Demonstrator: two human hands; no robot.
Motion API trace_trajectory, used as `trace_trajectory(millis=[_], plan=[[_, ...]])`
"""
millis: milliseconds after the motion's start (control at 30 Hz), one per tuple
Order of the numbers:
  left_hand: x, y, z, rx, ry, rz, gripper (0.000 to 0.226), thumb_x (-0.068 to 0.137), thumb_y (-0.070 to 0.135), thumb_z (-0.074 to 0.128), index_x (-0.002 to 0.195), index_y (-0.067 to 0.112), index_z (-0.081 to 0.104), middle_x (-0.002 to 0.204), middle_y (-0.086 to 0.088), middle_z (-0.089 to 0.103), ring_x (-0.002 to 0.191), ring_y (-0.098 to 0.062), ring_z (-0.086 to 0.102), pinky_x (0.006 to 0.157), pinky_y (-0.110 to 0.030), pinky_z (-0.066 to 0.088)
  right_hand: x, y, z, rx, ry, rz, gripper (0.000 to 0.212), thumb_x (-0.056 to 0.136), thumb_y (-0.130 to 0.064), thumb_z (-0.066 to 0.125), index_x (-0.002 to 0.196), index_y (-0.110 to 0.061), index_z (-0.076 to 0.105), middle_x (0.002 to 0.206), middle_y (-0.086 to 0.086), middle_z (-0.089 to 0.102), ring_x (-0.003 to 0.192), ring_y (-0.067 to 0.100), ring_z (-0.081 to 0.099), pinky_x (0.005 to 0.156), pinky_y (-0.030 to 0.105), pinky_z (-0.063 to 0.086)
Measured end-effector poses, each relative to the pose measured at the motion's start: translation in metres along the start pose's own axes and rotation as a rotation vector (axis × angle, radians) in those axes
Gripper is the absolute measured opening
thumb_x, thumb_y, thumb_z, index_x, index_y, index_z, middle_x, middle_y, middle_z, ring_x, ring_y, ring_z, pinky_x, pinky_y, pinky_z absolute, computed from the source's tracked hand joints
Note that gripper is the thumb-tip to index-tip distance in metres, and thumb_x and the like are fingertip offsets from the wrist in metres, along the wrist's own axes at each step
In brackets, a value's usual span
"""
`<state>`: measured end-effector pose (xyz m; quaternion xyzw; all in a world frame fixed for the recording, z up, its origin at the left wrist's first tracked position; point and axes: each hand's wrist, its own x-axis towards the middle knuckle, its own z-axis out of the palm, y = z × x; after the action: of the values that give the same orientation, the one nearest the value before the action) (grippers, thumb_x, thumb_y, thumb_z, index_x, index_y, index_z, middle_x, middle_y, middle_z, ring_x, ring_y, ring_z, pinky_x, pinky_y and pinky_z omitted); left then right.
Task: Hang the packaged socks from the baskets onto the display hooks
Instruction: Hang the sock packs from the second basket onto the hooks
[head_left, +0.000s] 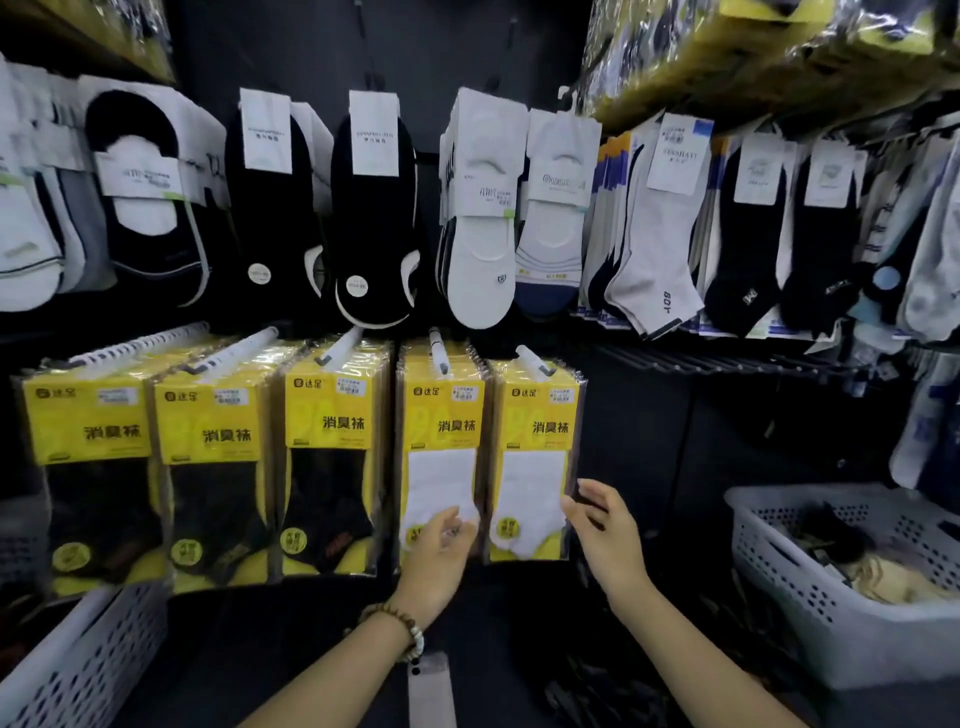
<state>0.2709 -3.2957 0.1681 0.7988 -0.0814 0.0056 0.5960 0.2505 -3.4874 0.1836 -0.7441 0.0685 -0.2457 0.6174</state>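
Hovering at the lower row of yellow packs, both hands empty; left hand (436, 551) loosely curled, relaxed, fingertips at or just touching the bottom of the fourth pack (441, 467), contact hard to tell; right hand (608, 535) spread wide, fingers straight, just beside the right edge of the fifth pack (530, 467), gripping nothing; packaged socks already hang in thick stacks at twelve o'clock from the hands, on white-sleeved hooks (439, 353); more stock lies loose in the white basket (779, 613) at four o'clock; second basket (78, 660) at eight o'clock, contents hidden.

Risks, my read: the hooks look near full, so forcing on another pack could push the front one off the tip; the film looks glossy, so a loose pinch may let a pack slide; a nudge from either hand could set the stacks swinging and knock them askew; the header hole is small, so a missed hook could tear it.
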Motion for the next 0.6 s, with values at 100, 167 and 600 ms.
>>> trace_trajectory(millis=[100, 167, 600], plan=[[-0.033, -0.041, -0.015, 0.054, -0.002, -0.044, 0.047, 0.095, 0.041, 0.047, 0.137, 0.020, 0.042, 0.132, 0.005, 0.047, 0.118, -0.008, 0.045, 0.085, -0.014, 0.038, -0.044, 0.029, 0.006, -0.032, -0.106, 0.032, 0.028, 0.089, -0.022, 0.064, 0.115, -0.020, 0.056, 0.112, -0.010, 0.057, 0.099, 0.006, 0.058, 0.073, 0.007, 0.046], [-0.062, -0.077, -0.024, 0.091, -0.020, -0.120, 0.047, 0.094, 0.043, 0.048, 0.136, 0.022, 0.043, 0.130, 0.007, 0.047, 0.117, -0.008, 0.045, 0.085, -0.013, 0.039, -0.076, 0.059, 0.013, -0.039, -0.163, 0.107, 0.025, 0.089, -0.021, 0.064, 0.113, -0.020, 0.057, 0.111, -0.010, 0.057, 0.098, 0.007, 0.058, 0.071, 0.007, 0.046], [-0.267, -0.314, -0.047, 0.326, -0.242, -0.738, 0.026, 0.097, 0.043, 0.043, 0.100, 0.024, 0.061, 0.116, -0.008, 0.063, 0.112, -0.022, 0.057, 0.102, -0.034, 0.039, -0.287, 0.282, 0.023, -0.604, -0.704, 0.793, 0.062, 0.086, -0.042, 0.065, 0.136, -0.010, 0.043, 0.140, 0.007, 0.046, 0.128, 0.021, 0.045, 0.103, 0.029, 0.038]])
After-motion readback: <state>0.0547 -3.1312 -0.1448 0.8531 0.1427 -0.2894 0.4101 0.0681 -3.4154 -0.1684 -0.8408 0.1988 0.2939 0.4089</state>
